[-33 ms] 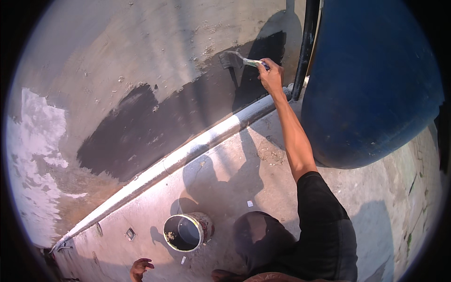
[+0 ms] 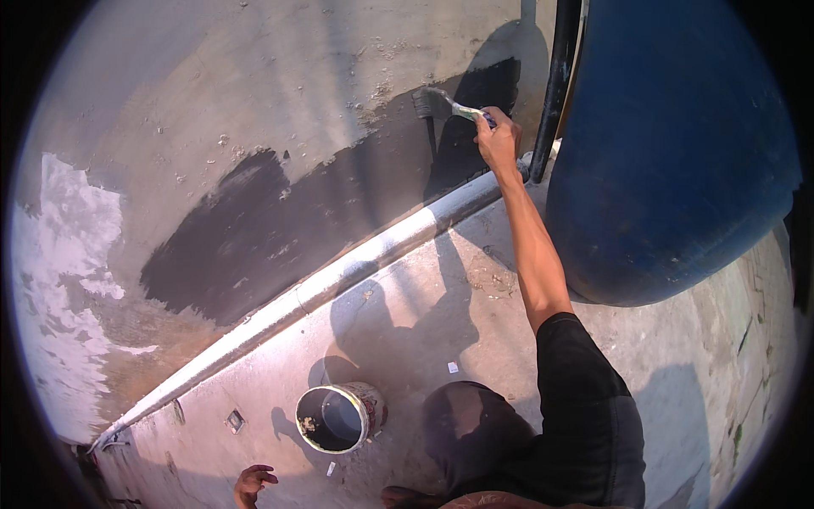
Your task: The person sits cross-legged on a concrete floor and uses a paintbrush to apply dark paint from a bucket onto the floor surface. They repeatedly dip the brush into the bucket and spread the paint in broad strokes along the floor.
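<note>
My right hand (image 2: 498, 140) reaches far out to the wall and is closed around the handle of a paintbrush (image 2: 465, 110). The brush's bristles (image 2: 423, 105) meet the wall near the upper edge of a dark grey coated patch (image 2: 280, 212). At the lower edge, my left hand (image 2: 254, 483) hangs with loosely bent fingers and nothing visible in it. A paint-stained bucket (image 2: 371, 405) stands on the ground to the right of that hand, with dark grey contents inside.
A large blue tank (image 2: 670, 153) stands at the right beside a black vertical pipe (image 2: 560, 85). A pale pipe (image 2: 373, 256) runs along the wall's foot. My bent knee (image 2: 466, 424) is near the bucket. Small white scraps lie on the ground.
My right hand and the brush have shifted slightly to the right along the wall. The left hand and bucket look the same.
</note>
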Motion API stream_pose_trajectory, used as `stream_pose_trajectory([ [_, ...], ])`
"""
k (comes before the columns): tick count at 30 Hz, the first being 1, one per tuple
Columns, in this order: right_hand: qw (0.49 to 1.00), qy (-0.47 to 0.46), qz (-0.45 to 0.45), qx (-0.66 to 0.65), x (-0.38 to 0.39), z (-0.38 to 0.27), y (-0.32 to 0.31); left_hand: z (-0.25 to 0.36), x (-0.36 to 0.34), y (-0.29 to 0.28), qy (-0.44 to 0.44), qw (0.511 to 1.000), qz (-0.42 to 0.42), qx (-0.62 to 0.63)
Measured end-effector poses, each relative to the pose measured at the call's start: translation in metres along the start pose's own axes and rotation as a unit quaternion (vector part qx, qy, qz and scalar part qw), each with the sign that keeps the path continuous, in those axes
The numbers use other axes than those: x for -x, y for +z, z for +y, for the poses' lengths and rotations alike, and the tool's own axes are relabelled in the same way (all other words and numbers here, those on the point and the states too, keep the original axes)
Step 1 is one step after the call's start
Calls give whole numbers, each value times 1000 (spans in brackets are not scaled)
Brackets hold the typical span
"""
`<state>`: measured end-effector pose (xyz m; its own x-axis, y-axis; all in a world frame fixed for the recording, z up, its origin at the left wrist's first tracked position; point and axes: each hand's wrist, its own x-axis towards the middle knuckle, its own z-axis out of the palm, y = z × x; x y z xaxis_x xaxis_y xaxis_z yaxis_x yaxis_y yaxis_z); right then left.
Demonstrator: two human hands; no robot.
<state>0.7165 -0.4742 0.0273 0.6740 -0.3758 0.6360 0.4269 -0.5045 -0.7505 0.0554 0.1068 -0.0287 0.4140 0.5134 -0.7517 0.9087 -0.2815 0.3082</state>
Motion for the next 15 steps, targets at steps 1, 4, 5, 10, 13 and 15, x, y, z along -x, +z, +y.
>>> stream_pose_trajectory([
  [1,999,-13,36,30,3,-1,-2,5,12,-3,111,992,-20,-53],
  [4,982,-97,128,101,24,-24,21,0,8,-10,117,991,-47,37],
  [5,972,-130,154,121,37,-38,35,-6,4,-12,127,990,-48,44],
  [10,991,-104,70,37,118,-113,107,-13,-32,-13,234,956,-124,126],
  [13,992,-115,7,-53,148,-140,106,-17,-32,-16,199,966,-107,122],
  [15,983,-147,-58,-94,155,-149,85,-23,-29,-19,177,973,-93,113],
])
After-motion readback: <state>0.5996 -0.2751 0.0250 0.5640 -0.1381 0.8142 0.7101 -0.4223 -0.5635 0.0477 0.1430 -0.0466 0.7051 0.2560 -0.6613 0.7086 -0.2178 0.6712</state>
